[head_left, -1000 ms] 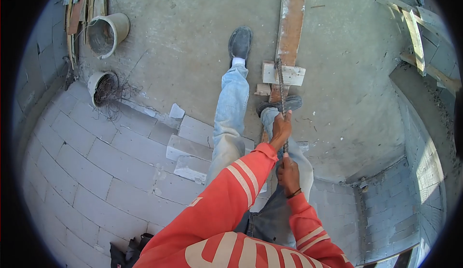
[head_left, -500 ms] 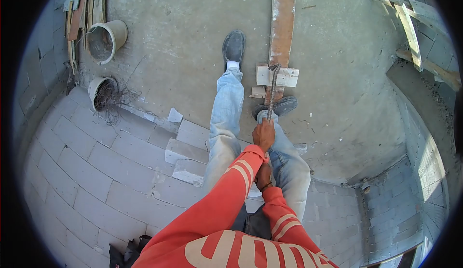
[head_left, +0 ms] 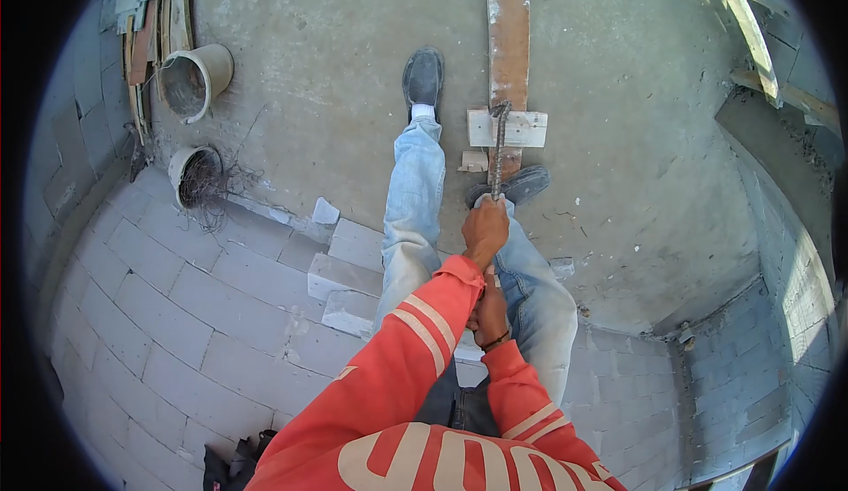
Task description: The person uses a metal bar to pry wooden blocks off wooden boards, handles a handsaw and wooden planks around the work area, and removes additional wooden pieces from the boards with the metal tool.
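Observation:
A ribbed steel pry bar with a bent, hooked end (head_left: 499,151) runs from my hands forward over the wood. My left hand (head_left: 486,229), closed round the bar, is the farther one. Behind it, nearer my body, my right hand (head_left: 490,312) is also closed on the bar, though the left forearm partly covers it. The hooked end lies at the far edge of a short pale wood block (head_left: 526,129). That block sits crosswise on a long brown plank (head_left: 509,41). My right shoe (head_left: 526,185) rests at the plank's near end.
A small wood offcut (head_left: 473,162) lies beside the plank. Two buckets stand at left, one bucket (head_left: 215,71) tipped, the other (head_left: 179,173) holding tangled wire. Pale blocks (head_left: 344,276) lie by my left leg. Boards (head_left: 751,36) lean at far right.
The whole view has shifted slightly. The bar's hooked end and my left hand have moved a little forward relative to the pale block. Both hands keep their hold.

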`<state>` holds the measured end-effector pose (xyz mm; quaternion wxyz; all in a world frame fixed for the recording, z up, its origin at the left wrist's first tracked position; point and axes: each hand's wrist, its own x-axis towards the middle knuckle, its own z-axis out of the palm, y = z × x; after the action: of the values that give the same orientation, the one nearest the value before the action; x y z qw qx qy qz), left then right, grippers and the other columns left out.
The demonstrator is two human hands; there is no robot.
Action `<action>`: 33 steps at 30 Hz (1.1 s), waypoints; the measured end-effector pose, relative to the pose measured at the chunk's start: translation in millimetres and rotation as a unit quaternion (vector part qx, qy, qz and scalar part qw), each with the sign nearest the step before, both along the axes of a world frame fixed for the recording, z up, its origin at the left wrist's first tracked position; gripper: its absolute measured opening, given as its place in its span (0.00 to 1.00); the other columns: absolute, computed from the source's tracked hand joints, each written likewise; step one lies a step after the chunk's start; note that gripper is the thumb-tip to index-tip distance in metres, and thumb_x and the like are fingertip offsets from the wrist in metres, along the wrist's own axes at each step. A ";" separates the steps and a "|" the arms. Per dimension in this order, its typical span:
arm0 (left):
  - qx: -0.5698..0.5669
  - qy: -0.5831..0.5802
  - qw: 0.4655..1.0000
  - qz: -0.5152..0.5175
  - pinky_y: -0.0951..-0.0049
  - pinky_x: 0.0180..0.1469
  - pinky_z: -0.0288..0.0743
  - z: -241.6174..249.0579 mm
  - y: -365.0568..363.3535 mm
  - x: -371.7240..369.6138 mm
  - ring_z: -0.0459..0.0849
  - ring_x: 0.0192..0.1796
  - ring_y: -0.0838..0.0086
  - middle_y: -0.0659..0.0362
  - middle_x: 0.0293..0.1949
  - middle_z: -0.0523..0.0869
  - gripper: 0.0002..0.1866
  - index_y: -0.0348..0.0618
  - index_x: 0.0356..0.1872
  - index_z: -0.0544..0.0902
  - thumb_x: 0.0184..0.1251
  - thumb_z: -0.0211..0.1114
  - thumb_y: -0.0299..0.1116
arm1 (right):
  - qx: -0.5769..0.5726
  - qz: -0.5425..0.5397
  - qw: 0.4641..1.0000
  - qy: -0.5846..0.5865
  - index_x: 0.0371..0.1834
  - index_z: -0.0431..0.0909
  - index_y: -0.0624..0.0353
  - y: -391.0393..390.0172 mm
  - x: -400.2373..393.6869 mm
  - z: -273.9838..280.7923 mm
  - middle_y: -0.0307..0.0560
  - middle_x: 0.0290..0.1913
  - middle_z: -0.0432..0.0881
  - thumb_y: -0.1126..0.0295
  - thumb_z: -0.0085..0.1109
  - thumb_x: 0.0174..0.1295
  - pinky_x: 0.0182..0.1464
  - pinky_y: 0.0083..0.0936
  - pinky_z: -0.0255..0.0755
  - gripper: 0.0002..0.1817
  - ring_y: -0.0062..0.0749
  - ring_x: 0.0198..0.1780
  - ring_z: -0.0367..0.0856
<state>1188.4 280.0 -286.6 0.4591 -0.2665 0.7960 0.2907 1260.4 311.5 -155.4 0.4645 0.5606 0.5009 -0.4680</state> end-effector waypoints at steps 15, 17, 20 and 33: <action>0.337 0.260 0.852 0.304 0.81 0.16 0.54 67.2 1.3 -104.5 0.62 0.13 0.84 0.65 0.13 0.67 0.24 0.46 0.26 0.66 0.79 0.41 0.52 | 0.124 0.164 0.915 0.348 0.27 0.70 0.67 24.9 -50.0 -8.5 0.68 0.23 0.70 0.53 0.39 0.74 0.31 0.49 0.61 0.26 0.68 0.27 0.69; 0.236 0.189 0.918 0.257 0.68 0.26 0.65 19.0 9.1 -39.9 0.72 0.20 0.69 0.57 0.18 0.73 0.22 0.39 0.31 0.72 0.78 0.46 0.49 | 0.136 0.162 0.917 0.339 0.29 0.73 0.68 23.7 7.0 -27.0 0.69 0.24 0.72 0.53 0.38 0.74 0.32 0.50 0.61 0.27 0.68 0.28 0.70; 0.119 0.200 0.950 0.206 0.55 0.38 0.72 -43.8 27.1 70.8 0.80 0.31 0.50 0.45 0.26 0.81 0.22 0.32 0.38 0.78 0.75 0.50 0.46 | 0.129 0.230 0.957 0.123 0.33 0.78 0.70 23.8 67.7 -36.1 0.71 0.27 0.76 0.51 0.36 0.74 0.34 0.49 0.63 0.31 0.66 0.30 0.73; 0.209 -0.009 0.917 0.341 0.77 0.18 0.55 -6.0 -4.8 -10.4 0.64 0.16 0.84 0.70 0.15 0.66 0.17 0.45 0.32 0.76 0.76 0.51 0.47 | 0.147 0.167 0.965 0.136 0.25 0.75 0.68 -9.8 -4.7 -0.6 0.62 0.18 0.75 0.50 0.41 0.73 0.31 0.48 0.65 0.30 0.59 0.23 0.75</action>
<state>1177.9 275.3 -292.6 0.3843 -0.4222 0.5745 0.5866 1255.7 301.7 -156.0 0.3762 0.4619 0.7093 -0.3767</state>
